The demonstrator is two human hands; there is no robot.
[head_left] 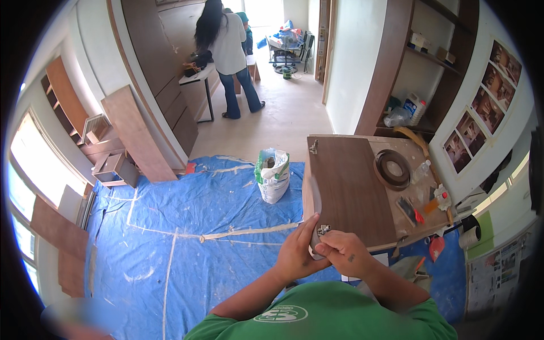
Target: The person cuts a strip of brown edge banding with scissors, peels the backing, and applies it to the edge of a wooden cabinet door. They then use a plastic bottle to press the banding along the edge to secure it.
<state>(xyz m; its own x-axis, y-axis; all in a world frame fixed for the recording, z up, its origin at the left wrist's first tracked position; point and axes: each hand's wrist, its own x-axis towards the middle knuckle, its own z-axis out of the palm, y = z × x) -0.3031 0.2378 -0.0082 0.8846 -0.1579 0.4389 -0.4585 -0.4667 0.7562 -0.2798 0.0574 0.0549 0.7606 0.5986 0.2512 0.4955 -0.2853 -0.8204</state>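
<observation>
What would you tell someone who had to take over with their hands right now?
Left hand: gripping the near corner of the brown panel from the left edge.
Right hand: fingers pinched on the small metal hinge at that corner.
The panel lies flat on the worktable; another hinge already sits at its far corner.
Left to do, probably: finish fixing the near hinge. A roll of edge banding lies beside the panel.

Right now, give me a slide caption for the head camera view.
Both hands, left hand and right hand, hold a small metal hinge at the near edge of a dark brown wooden panel.
</observation>
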